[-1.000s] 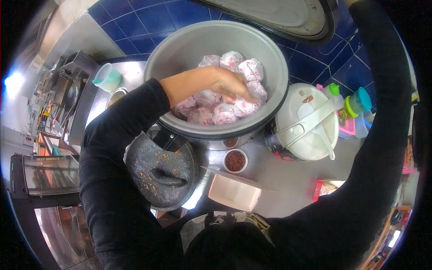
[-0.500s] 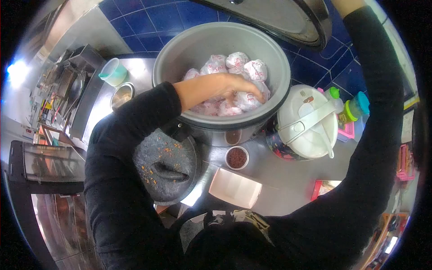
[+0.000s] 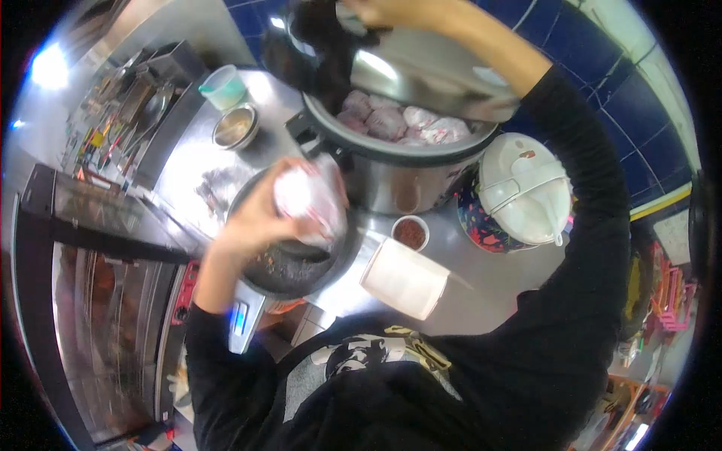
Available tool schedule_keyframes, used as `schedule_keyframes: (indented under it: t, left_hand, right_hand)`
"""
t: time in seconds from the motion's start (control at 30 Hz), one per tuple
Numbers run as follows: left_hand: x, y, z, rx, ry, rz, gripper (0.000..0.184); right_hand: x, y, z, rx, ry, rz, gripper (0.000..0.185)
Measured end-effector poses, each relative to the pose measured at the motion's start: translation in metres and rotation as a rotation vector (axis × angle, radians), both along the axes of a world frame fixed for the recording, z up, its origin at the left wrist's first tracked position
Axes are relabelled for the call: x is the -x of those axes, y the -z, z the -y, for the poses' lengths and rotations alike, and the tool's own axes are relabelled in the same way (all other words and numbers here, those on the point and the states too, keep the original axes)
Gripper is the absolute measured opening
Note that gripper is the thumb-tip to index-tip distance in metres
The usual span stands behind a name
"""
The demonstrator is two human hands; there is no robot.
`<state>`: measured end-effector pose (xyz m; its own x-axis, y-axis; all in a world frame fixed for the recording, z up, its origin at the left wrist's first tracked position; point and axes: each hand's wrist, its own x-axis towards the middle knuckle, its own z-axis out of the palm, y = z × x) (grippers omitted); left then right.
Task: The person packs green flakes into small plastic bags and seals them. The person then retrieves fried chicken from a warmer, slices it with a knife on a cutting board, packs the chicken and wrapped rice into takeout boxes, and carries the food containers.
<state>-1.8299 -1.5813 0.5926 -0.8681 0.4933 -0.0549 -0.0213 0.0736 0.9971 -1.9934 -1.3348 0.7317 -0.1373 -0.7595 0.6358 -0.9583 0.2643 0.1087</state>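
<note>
Holding a white wrapped bundle (image 3: 307, 197) with red marks, the left hand (image 3: 259, 218) is left of the frame's centre, its fingers and thumb curled around the wrapping, above the dark stone mortar (image 3: 282, 276). The bundle is blurred. At the top edge of the frame, the right hand (image 3: 402, 13) is at the shiny lid (image 3: 432, 64), which hangs tilted over the big pot (image 3: 402, 177); its fingers are blurred and partly cut off, so I cannot tell how tightly they are closed. More wrapped bundles (image 3: 387, 122) lie inside the pot, upper centre. Below the pot, near the middle, are a small cup (image 3: 411, 234) of reddish-brown food and an open paper box (image 3: 406, 279). A white-lidded bucket (image 3: 525, 188) stands right of the pot, and a metal bowl (image 3: 235, 128) sits at upper left.
</note>
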Motion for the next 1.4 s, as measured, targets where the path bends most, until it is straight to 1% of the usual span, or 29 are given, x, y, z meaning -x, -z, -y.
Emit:
schedule_keyframes:
  t: [0.03, 0.07, 0.1, 0.13, 0.2, 0.27, 0.33, 0.43, 0.53, 0.6, 0.67, 0.7, 0.73, 0.77, 0.8, 0.83, 0.87, 0.93, 0.97, 1.03, 1.07, 1.13, 1.17, 1.2, 1.23, 1.27, 1.3, 1.37, 1.4]
  left_hand:
    - [-0.013, 0.028, 0.0, 0.054, 0.055, -0.039, 0.073]
    - [-0.029, 0.045, -0.008, 0.162, 0.071, -0.083, 0.074]
    - [-0.038, 0.074, -0.017, 0.307, 0.085, -0.266, 0.074]
    - [-0.044, 0.104, -0.029, 0.307, 0.121, -0.094, 0.076]
    - [-0.053, 0.163, -0.056, 0.454, 0.068, -0.138, 0.079]
    - [-0.056, 0.209, -0.08, 0.538, 0.062, -0.327, 0.084]
    - [-0.063, 0.247, -0.099, 0.561, -0.014, -0.382, 0.086]
    - [-0.072, 0.256, -0.118, 1.032, 0.073, -0.488, 0.088]
    - [-0.082, 0.284, -0.122, 1.155, 0.178, -0.505, 0.087]
    - [-0.08, 0.294, -0.124, 1.076, 0.183, -0.445, 0.089]
    - [-0.079, 0.282, -0.114, 1.006, 0.186, -0.347, 0.084]
    - [-0.088, 0.283, -0.108, 0.924, 0.062, -0.349, 0.078]
    - [-0.093, 0.283, -0.105, 0.796, -0.04, -0.244, 0.073]
    - [-0.098, 0.285, -0.099, 0.979, 0.044, -0.499, 0.069]
    - [-0.102, 0.324, -0.1, 0.855, -0.164, -0.806, 0.066]
    - [-0.106, 0.334, -0.093, 0.731, -0.244, -0.958, 0.069]
    - [-0.12, 0.319, -0.068, 0.749, -0.284, -0.94, 0.069]
    - [-0.163, 0.258, -0.01, 0.418, -0.258, -0.912, 0.074]
    - [-0.181, 0.252, 0.019, 0.241, -0.342, -0.802, 0.076]
    - [-0.224, 0.264, 0.083, 0.029, -0.66, -0.622, 0.067]
    - [-0.251, 0.281, 0.118, -0.106, -0.842, -0.541, 0.062]
    - [-0.312, 0.325, 0.198, -0.114, -1.344, -0.242, 0.04]
    - [-0.355, 0.323, 0.245, 0.218, -1.572, -0.197, 0.035]
    - [-0.392, 0.33, 0.287, 0.136, -1.85, 0.01, 0.033]
    - [-0.471, 0.345, 0.356, -0.054, -2.179, -0.041, 0.028]
    - [-0.503, 0.331, 0.382, 0.007, -2.374, -0.015, 0.026]
    - [-0.526, 0.301, 0.399, 0.093, -2.458, -0.001, 0.022]
    - [-0.569, 0.316, 0.443, -0.474, -2.408, -0.24, 0.028]
    - [-0.58, 0.311, 0.459, -0.488, -2.394, -0.259, 0.028]
  right_hand:
    - [0.05, 0.056, 0.017, 0.06, -0.087, -0.294, 0.047]
    - [0.01, 0.063, 0.021, -0.198, 0.104, -0.113, 0.049]
    - [0.007, 0.085, 0.029, -0.228, 0.081, -0.151, 0.05]
    - [0.005, 0.109, 0.037, -0.256, 0.059, -0.185, 0.05]
    - [-0.002, 0.121, 0.041, -0.238, 0.089, -0.137, 0.053]
    - [-0.024, 0.108, 0.038, 0.042, -0.037, -0.181, 0.021]
    - [-0.033, 0.116, 0.041, 0.067, 0.003, -0.13, 0.019]
    - [-0.038, 0.12, 0.048, 0.157, 0.111, -0.114, 0.026]
    - [-0.042, 0.126, 0.05, 0.162, 0.164, -0.085, 0.029]
    - [-0.052, 0.126, 0.054, 0.165, 0.229, -0.115, 0.029]
    - [-0.082, 0.119, 0.072, 0.258, 0.216, 0.01, 0.022]
    - [-0.047, 0.146, 0.047, 0.102, 0.36, 0.02, 0.067]
    - [-0.058, 0.146, 0.05, 0.091, 0.395, 0.076, 0.069]
    - [-0.066, 0.143, 0.051, 0.071, 0.362, 0.041, 0.069]
    - [-0.091, 0.142, 0.06, 0.044, 0.475, -0.039, 0.067]
    - [-0.124, 0.145, 0.078, 0.169, 0.496, -0.154, 0.06]
    - [-0.159, 0.151, 0.098, 0.312, 0.561, -0.036, 0.055]
    - [-0.213, 0.181, 0.141, 0.53, 0.482, 0.144, 0.044]
    - [-0.239, 0.204, 0.173, 0.654, 0.371, 0.305, 0.038]
    - [-0.296, 0.243, 0.252, 0.531, 0.363, 0.475, 0.031]
    - [-0.316, 0.263, 0.296, 0.477, 0.24, 0.477, 0.028]
    - [-0.368, 0.306, 0.38, 0.345, 0.08, 0.687, 0.024]
    - [-0.395, 0.326, 0.423, 0.353, -0.109, 0.716, 0.024]
    - [-0.431, 0.335, 0.467, 0.325, -0.173, 0.831, 0.022]
    - [-0.488, 0.356, 0.54, 0.209, -0.35, 0.813, 0.02]
    - [-0.52, 0.367, 0.575, 0.13, -0.395, 0.871, 0.023]
    - [-0.549, 0.372, 0.605, 0.034, -0.427, 0.942, 0.029]
    - [-0.599, 0.395, 0.668, -0.079, -0.445, 0.874, 0.036]
    - [-0.62, 0.401, 0.69, -0.125, -0.405, 0.813, 0.032]
